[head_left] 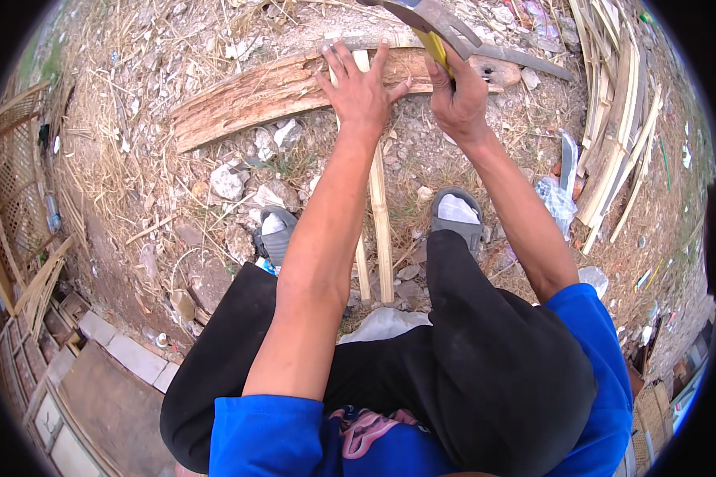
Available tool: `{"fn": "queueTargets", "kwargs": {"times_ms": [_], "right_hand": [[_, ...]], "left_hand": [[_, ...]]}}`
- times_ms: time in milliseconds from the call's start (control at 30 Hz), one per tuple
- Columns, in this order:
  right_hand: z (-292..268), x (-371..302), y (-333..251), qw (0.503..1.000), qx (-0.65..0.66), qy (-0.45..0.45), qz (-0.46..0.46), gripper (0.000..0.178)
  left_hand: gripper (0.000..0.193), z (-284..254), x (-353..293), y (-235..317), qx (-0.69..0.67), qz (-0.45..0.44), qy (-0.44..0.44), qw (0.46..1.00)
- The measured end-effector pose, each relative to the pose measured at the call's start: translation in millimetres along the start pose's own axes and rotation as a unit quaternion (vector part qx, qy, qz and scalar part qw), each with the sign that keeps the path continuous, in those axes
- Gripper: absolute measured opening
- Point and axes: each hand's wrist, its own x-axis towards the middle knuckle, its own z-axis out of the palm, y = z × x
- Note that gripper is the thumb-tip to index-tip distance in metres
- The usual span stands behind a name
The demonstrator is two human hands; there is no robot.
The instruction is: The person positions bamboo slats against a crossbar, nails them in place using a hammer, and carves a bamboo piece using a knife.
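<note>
Yellow-handled hammer [436, 52], 1 o'clock, grasped in right hand [461, 101]; left hand [359, 97], 12 o'clock, splayed over pale strip [380, 215] crossing board [247, 101].

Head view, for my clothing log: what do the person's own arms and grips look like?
The left sleeve and right sleeve are short and bright blue, plain where seen. Below them the forearms are bare; the left grip and right grip wear no gloves, and no watch or bracelet shows.

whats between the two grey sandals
In the head view, the left forearm crosses the stretch between the left sandal and right sandal; beside it show two pale strips and stony ground with dry grass.
</note>
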Motion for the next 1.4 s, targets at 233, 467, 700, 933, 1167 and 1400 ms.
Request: {"fn": "queueTargets", "kwargs": {"times_ms": [233, 467, 700, 933, 1167, 1400], "right_hand": [[6.0, -17.4, 18.4, 0.987, -0.111, -0.096, 0.064, 0.03], [8.1, -33.1, 22.2, 0.98, -0.119, -0.106, 0.121, 0.032], [2.3, -15.3, 8.9, 1.0, -0.02, 0.015, 0.012, 0.03], [10.5, -22.1, 25.6, 0.977, -0.14, -0.136, 0.088, 0.029], [6.9, -32.1, 18.6, 0.977, -0.063, -0.105, 0.173, 0.034], [7.5, -19.9, 7.6, 0.997, -0.01, -0.023, 0.075, 0.032]], "left_hand": [[0.08, 2.6, 1.8, 1.4, 0.02, -0.002, -0.017, 1.0], [0.082, 1.2, 2.1, 2.5, 0.035, -0.004, -0.034, 0.999], [0.082, 4.8, -0.9, -1.8, 0.027, 0.0, -0.001, 1.0], [0.083, 9.6, -0.4, 1.2, 0.023, 0.0, -0.003, 1.0], [0.084, 5.9, -1.5, -0.3, 0.019, 0.007, 0.015, 1.0], [0.083, 7.2, -2.6, 0.8, 0.015, 0.004, 0.008, 1.0]]}}
